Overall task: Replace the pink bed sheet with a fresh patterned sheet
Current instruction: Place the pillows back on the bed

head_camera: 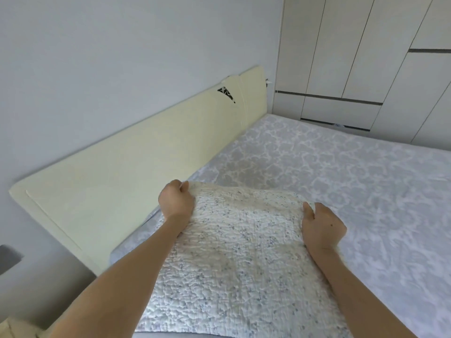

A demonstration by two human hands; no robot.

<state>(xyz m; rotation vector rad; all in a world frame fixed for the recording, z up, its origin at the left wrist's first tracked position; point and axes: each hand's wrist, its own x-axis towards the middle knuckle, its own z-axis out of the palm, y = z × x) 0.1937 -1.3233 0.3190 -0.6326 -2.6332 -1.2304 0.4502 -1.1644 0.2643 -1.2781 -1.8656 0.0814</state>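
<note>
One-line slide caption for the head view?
Left hand and right hand grip far corners of the patterned sheet over the grey mattress beside the cream headboard.

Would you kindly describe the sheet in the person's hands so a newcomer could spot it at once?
Find the cream headboard along the wall, then the grey mattress beside it. At its near corner, the left hand and right hand grip the patterned sheet: crinkled, off-white with tiny blue-grey flecks, unlike the mattress's large pale swirls.
</note>
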